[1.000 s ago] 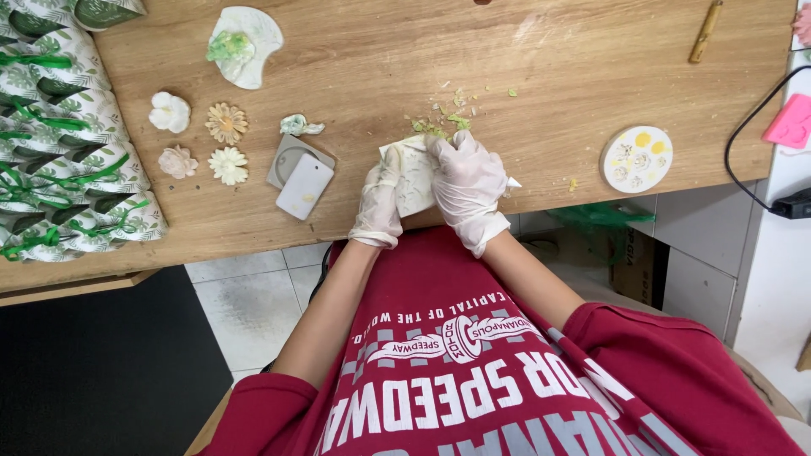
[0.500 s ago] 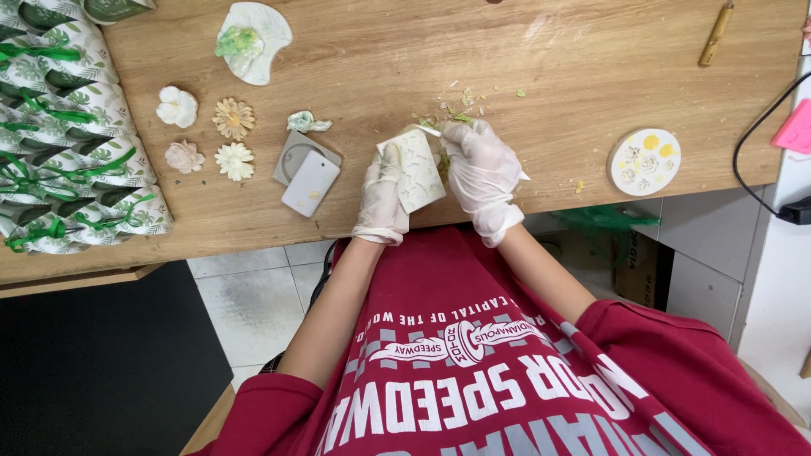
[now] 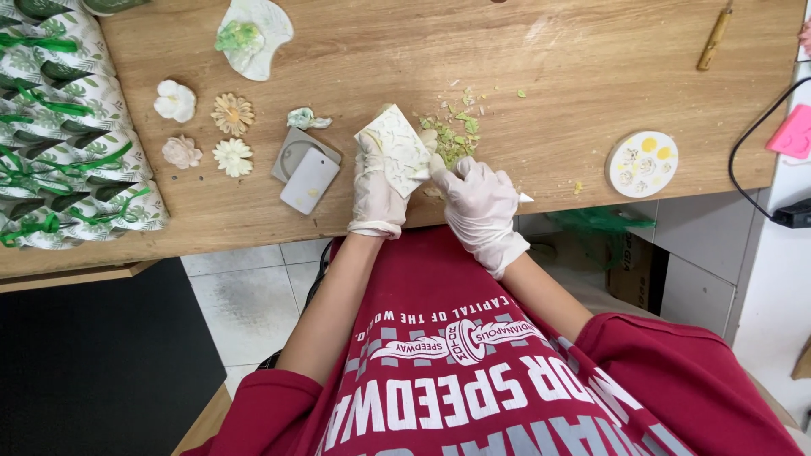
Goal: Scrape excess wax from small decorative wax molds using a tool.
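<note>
Wooden worktable (image 3: 591,51), pale top, running across the upper frame; near edge just above the lap.

Rows of wrapped packages (image 3: 59,127), leaf-printed paper tied with green ribbon, stacked along the far left edge, well apart from the hands, likely kept out of the mess.

Left hand (image 3: 376,186), white-gloved, wrapped around a pale rectangular block (image 3: 397,150) with thin green markings; fingers clamped on its left side, block tilted up off the tabletop near the front edge, face turned toward the camera, presumably so the worked face stays in sight.

Right hand (image 3: 480,203), white-gloved, just beside the block's lower right edge; fingers curled together around a slim pale tool (image 3: 524,198), only the tip showing past the knuckles. Kind of tool: cannot tell.

Grey rectangular tile with a white card on top (image 3: 306,169), flat, just left of the left hand.

Round white palette (image 3: 643,163), yellow and pale dabs, right of the hands, within reach.

White dish with green lump (image 3: 253,34), far side.

Four small moulded flowers (image 3: 203,131), white, tan and pink, laid apart in a loose square, probably to avoid touching.

Green and pale shavings (image 3: 456,127) scattered directly behind the block.
</note>
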